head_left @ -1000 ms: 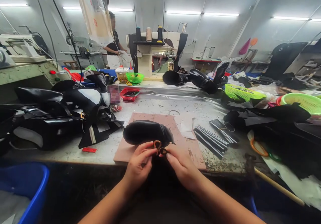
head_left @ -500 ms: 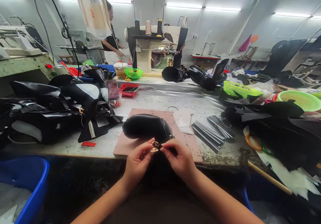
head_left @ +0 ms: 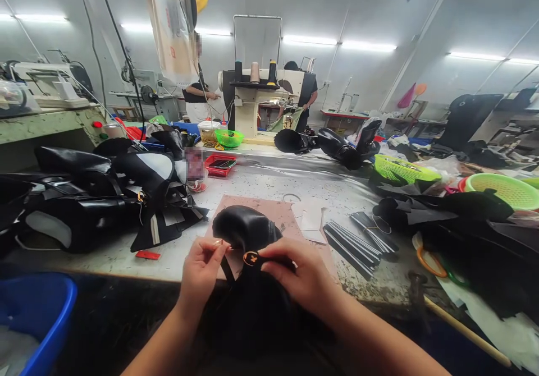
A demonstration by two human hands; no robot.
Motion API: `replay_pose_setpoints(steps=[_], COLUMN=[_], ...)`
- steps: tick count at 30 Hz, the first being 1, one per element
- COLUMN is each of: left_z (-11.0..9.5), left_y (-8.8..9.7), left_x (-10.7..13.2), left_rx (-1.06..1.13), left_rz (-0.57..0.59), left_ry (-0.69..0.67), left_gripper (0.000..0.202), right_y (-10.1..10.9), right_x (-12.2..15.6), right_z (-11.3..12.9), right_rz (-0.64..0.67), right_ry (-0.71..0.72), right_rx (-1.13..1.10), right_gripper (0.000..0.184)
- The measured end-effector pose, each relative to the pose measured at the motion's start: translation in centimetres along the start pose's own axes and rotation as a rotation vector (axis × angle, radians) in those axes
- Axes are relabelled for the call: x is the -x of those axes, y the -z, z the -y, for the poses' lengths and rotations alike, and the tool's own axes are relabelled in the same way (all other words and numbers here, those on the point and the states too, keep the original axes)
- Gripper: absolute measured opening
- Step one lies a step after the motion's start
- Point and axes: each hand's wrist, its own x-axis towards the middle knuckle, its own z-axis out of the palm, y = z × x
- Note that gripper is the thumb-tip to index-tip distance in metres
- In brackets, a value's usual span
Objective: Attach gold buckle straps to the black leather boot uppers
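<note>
A black leather boot piece [head_left: 248, 221] lies bent over the front of the work table, its lower part hanging toward me. A round gold-coloured buckle [head_left: 252, 258] shows on it, with dark material inside its ring. My right hand [head_left: 298, 266] is closed, thumb and fingers pinching the black leather just right of the buckle. To the left, my left hand [head_left: 202, 269] is closed in a pinch on a small gold-coloured piece [head_left: 219, 242]. A narrow black strap [head_left: 228, 269] runs down just below those fingertips; whether it joins that piece I cannot tell.
Black boot parts [head_left: 88, 219] are heaped at left beside a red strip [head_left: 148, 255]. Striped black strips [head_left: 353, 247] and white pieces [head_left: 310, 219] lie right of the pink board [head_left: 236, 201]. A hammer [head_left: 463, 328] is at the right edge; a blue bin [head_left: 63, 303] stands lower left.
My left hand has moved left and away from my right hand, which stays near the buckle. The buckle now faces up. The boot piece has bent and shifted toward me; the view has tilted up.
</note>
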Motion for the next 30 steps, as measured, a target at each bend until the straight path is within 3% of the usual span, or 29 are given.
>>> replay_pose_setpoints(steps=[4, 8, 16, 21, 24, 26, 30], left_z=[0.0, -0.2, 0.7, 0.7, 0.3, 0.2, 0.2], left_y=[-1.4, -1.7, -1.2, -1.3, -1.3, -1.4, -1.8], left_x=[1.7, 2.6, 3.6, 3.4, 3.0, 2.9, 3.0], left_rx=[0.106, 0.392, 0.460, 0.232, 0.066, -0.020, -0.201], left_rz=[0.095, 0.208, 0.292, 0.441, 0.415, 0.407, 0.417], left_ry=[0.111, 0.239, 0.193, -0.016, -0.144, -0.175, -0.281], left_gripper=[0.020, 0.028, 0.023, 0.024, 0.024, 0.025, 0.024], right_y=[-1.8, -1.9, -2.0, -2.5, -2.5, -2.4, -2.4], right_x=[-0.2, 0.1, 0.4, 0.4, 0.6, 0.8, 1.3], right_z=[-0.6, -0.9, -2.2, -2.6, -2.6, -2.5, -1.9], right_rz=[-0.046, -0.057, 0.046, 0.026, 0.041, 0.014, -0.015], right_ry=[-0.113, -0.189, -0.315, -0.244, -0.214, -0.190, -0.017], right_rx=[-0.141, -0.173, -0.205, -0.203, -0.196, -0.218, -0.074], right_gripper=[0.009, 0.008, 0.008, 0.006, 0.005, 0.017, 0.023])
